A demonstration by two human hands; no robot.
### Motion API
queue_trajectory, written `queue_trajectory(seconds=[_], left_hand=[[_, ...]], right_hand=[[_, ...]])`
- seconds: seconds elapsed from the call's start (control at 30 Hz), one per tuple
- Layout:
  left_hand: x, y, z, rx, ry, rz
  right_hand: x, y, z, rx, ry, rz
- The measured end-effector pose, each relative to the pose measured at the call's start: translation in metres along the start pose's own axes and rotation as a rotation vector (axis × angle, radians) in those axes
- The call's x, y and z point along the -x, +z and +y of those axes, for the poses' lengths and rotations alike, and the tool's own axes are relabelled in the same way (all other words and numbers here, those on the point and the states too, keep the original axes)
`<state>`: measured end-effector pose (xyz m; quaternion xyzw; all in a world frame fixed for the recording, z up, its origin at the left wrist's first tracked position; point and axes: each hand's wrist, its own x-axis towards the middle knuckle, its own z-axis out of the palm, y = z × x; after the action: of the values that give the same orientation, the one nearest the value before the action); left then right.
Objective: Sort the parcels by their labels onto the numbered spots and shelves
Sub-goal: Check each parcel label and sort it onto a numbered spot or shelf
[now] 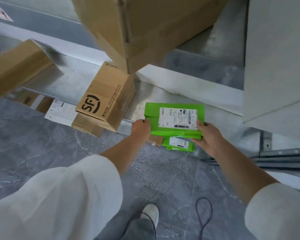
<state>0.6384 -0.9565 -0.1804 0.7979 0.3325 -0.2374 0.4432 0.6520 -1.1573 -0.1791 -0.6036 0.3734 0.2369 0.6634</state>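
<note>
Our left fingers are curled over the near left edge of the green parcel, thumb on top. Our right fingers pinch its near right corner, thumb pressed beside the white label, the rest tucked underneath. So both the left hand and the right hand have a firm hold on this one parcel, label facing up. We judge we are mid-placement: the parcel sits level over the front lip of the metal shelf, though we cannot tell whether its far side rests on the shelf yet. The label's print is too small for us to read, so we cannot say whether this is the right spot.

Part of the sorting looks done. An SF box stands on the same shelf just left of our parcel, a plain box lies further left, and a large carton fills the level above. Lower down are a smaller green parcel directly beneath the one we hold, another brown box and a white packet.

What is left, as we see it: set this parcel down and let go. How many parcels wait elsewhere is out of view.
</note>
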Motion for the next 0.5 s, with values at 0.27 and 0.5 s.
queue_trajectory(seconds=[0.27, 0.5], left_hand=[[0.077, -0.038, -0.041, 0.226, 0.116, -0.047], [0.180, -0.142, -0.079, 0.269, 0.248, 0.011]], right_hand=[[0.111, -0.003, 0.028, -0.162, -0.075, -0.088], [0.254, 0.049, 0.050, -0.375, -0.100, -0.189]])
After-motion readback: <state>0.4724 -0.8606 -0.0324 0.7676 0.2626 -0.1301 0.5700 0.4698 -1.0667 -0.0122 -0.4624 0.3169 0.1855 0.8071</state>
